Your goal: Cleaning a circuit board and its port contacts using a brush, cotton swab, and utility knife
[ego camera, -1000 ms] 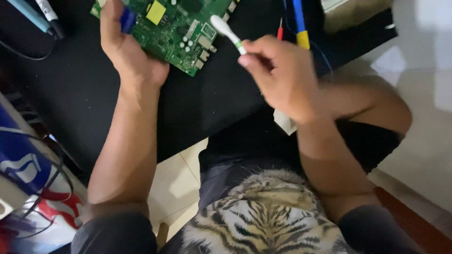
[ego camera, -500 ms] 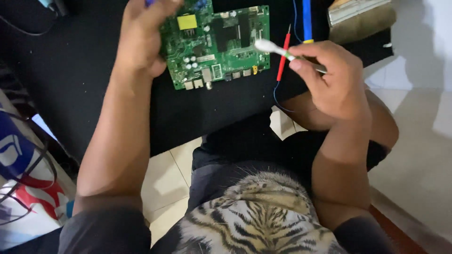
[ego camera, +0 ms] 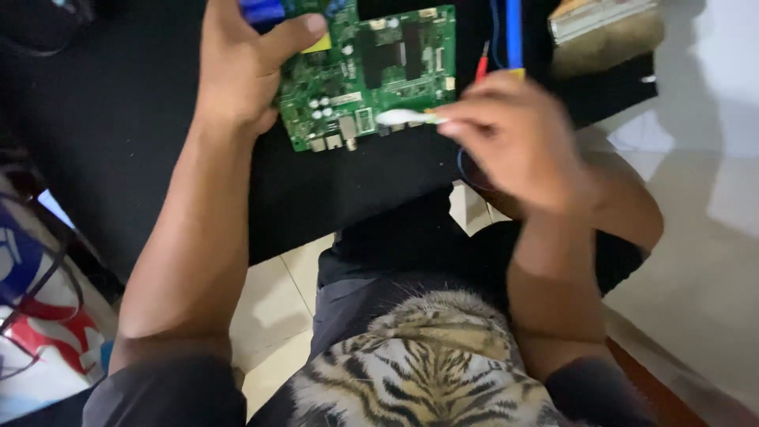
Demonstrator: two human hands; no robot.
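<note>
A green circuit board lies on a black mat at the top of the head view. My left hand rests on the board's left part, thumb pressed on it, and grips a small blue object at the frame's top edge. My right hand is blurred with motion and pinches a small white brush whose head touches the board's lower edge.
A blue-handled tool and a red probe lie to the right of the board. A tan box sits at the top right. Tangled cables and a white-red-blue bag are at the left. Pale floor tiles lie to the right.
The view has shifted, so the board now sits further right and lower in the frame. My right hand has brought the brush from above the board down to its lower edge.
</note>
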